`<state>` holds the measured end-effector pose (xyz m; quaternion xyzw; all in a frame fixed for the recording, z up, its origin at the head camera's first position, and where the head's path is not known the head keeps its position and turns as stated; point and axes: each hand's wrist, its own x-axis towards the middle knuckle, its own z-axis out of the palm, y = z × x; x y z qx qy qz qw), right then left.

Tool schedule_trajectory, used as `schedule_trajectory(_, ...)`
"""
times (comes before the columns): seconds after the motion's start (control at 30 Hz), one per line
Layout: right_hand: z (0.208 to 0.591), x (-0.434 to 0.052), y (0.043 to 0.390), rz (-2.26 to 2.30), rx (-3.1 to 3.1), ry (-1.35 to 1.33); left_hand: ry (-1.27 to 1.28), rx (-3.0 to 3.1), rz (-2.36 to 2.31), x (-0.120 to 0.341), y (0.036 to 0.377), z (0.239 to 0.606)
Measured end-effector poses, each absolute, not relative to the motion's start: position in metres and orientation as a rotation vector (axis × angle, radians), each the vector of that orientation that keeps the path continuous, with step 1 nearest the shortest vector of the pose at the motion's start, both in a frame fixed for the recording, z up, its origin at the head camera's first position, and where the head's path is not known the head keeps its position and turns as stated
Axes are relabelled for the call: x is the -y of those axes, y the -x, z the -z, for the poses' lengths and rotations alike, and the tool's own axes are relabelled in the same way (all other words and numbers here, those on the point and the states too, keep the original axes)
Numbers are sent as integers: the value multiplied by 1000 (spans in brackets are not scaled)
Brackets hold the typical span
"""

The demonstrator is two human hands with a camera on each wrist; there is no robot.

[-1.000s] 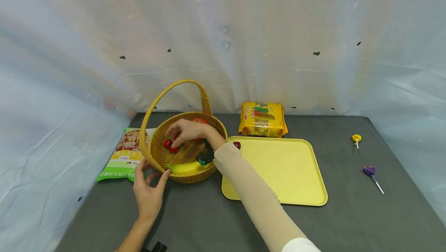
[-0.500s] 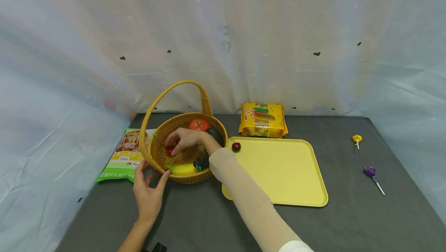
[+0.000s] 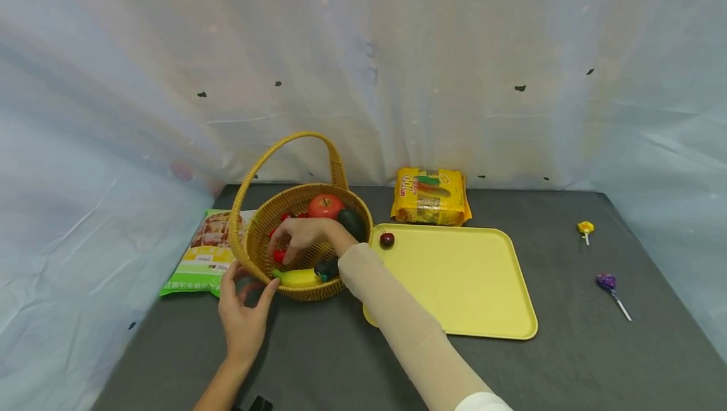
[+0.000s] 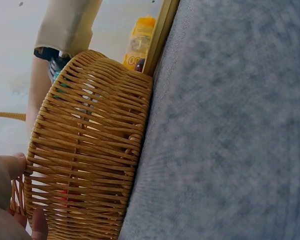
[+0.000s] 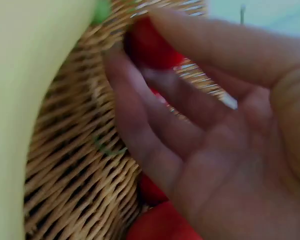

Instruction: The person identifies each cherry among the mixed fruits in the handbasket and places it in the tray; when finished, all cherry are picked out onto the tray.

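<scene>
A wicker basket [image 3: 253, 253] with a tall handle stands on the grey table; its wall [image 4: 90, 150] fills the left wrist view. My right hand [image 3: 284, 250] reaches into it and pinches a small red fruit [image 3: 279, 256] between thumb and fingers; the right wrist view shows this red fruit [image 5: 150, 47] close up. A banana [image 3: 298, 276], a red apple [image 3: 325, 206] and a dark green fruit [image 3: 352, 223] lie in the basket. My left hand [image 3: 250, 281] rests its spread fingers and thumb against the basket's near wall.
A yellow tray [image 3: 466, 285] lies right of the basket with one cherry [image 3: 387, 240] in its far left corner. Behind it sits a yellow snack packet [image 3: 431, 195]; a green packet [image 3: 201, 253] lies left. Two lollipops [image 3: 585, 229] [image 3: 608, 283] lie far right. White sheeting walls the table.
My right hand has drawn back toward the basket's near side with the small red fruit, uncovering the apple and the dark green fruit. The left hand has stayed put.
</scene>
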<state>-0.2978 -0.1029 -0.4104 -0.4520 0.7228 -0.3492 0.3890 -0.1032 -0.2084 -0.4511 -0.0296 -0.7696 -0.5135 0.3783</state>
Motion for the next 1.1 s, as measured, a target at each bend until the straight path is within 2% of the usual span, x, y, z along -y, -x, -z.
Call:
schedule_trajectory(0.2, 393, 66, 305, 1080, -1846, 1210, 111, 1952, 1302, 207, 102, 450)
schedule_trajectory(0.33, 382, 17, 312, 1190, -1902, 1257, 158, 1929, 1284, 207, 102, 451)
schedule_trajectory(0.47, 380, -39, 317, 1367, -1938, 1194, 198, 1901, 1264, 208, 104, 452)
schedule_trajectory(0.73, 410, -121, 312, 1426, -2103, 1011, 174, 1920, 1289, 209, 103, 451)
schedule_trajectory(0.9, 438, -140, 307, 1447, -2103, 935, 177, 1913, 1296, 209, 104, 452)
schedule_trajectory(1.1, 454, -148, 300, 1466, -2171, 842, 200, 1891, 1286, 208, 106, 453)
